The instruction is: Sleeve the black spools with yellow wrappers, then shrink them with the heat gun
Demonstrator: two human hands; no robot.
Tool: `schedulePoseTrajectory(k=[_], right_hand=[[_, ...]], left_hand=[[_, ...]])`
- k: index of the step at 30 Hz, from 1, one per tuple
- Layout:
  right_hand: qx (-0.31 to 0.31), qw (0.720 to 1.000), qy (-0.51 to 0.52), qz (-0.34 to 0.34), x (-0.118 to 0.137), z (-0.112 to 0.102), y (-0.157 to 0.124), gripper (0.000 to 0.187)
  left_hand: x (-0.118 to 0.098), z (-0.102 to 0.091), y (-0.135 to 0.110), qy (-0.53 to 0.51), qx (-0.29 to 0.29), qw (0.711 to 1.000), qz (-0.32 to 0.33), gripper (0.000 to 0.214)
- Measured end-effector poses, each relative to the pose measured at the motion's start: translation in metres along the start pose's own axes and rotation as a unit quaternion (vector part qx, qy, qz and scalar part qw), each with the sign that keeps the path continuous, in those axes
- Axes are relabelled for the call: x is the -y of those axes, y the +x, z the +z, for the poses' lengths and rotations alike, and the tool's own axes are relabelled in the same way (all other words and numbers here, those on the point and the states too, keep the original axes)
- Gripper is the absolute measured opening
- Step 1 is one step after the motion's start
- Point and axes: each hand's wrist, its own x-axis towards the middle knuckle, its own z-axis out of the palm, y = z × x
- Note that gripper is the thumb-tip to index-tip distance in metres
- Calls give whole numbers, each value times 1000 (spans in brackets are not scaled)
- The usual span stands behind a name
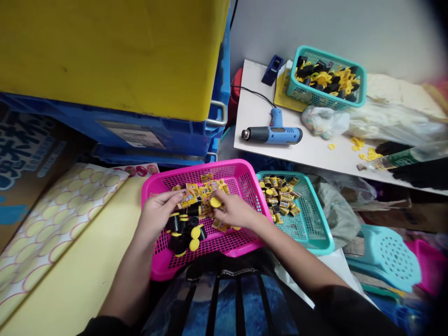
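Observation:
A pink plastic basket rests in front of my body. My left hand is over its left side, thumb and finger pinching a yellow printed sleeve. Within the same basket, my right hand grips a small black container with a round yellow cap; the fingers hide most of its body. Black containers with yellow caps lie in a heap at the basket's lower left. Loose yellow printed sleeves are piled toward the back and middle, partly beneath my hands.
Right of the pink basket, a teal basket holds several containers wearing yellow sleeves. A blue heat gun lies on the white table, near another teal basket of black and yellow pieces. Blue crates stand behind; a teal stool is at right.

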Motion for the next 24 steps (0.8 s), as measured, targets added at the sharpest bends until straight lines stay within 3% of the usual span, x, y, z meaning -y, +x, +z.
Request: schedulePoseTrajectory(k=[2, 5, 7, 9, 15, 24], right_hand=[[-56, 981, 182, 32, 1, -15, -8, 31], [-106, 908, 404, 16, 4, -28, -17, 30], [-109, 868, 484, 5, 6, -31, -19, 32], [-91, 849, 521, 2, 7, -32, -18, 32], [-32, 859, 509, 37, 2, -32, -15, 35], [-16, 890, 456, 15, -1, -34, -20, 31]], left_hand=[[0, -2, -1, 16, 41, 999, -3, 51], [1, 1, -2, 52, 92, 994, 4, 54], [2, 5, -3, 75, 112, 991, 21, 53], [3, 9, -3, 85, 121, 988, 37, 54], [6, 14, -3, 89, 139, 983, 78, 52], [0, 18, -6, 113, 186, 973, 84, 45]])
